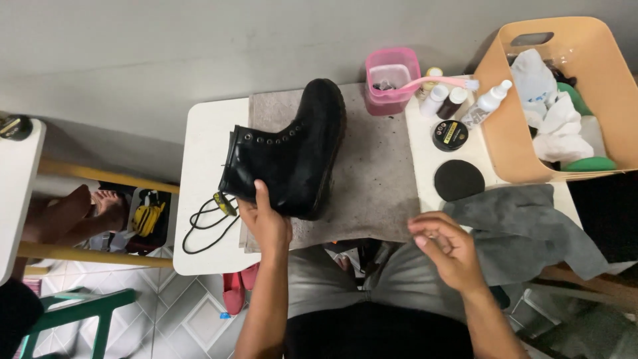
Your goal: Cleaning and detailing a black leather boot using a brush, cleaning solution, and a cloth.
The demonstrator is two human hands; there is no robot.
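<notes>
On the grey mat [379, 179] over the small white table [203, 153], black lace-up boot [292, 156] lies on its side, long axis diagonal: toe up-right toward the pink cup [392, 83], shaft opening pointing left. Left hand [266, 223] fingers clamped on the heel end. Right hand [445, 246] hovers just beside the grey cloth [525, 226], fingers loosely curled together, holding nothing visible. Black lace [209, 223] lies left of the boot.

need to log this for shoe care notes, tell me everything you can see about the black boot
The black boot is an ankle-high lace-up in glossy, leather-like material with a thick dark sole. Its metal eyelets are empty; no lace is threaded. It lies on its side on a grey mat, toe pointing away from the person, opening toward the left. The left hand touches its near edge; the right hand is apart from it.
</notes>
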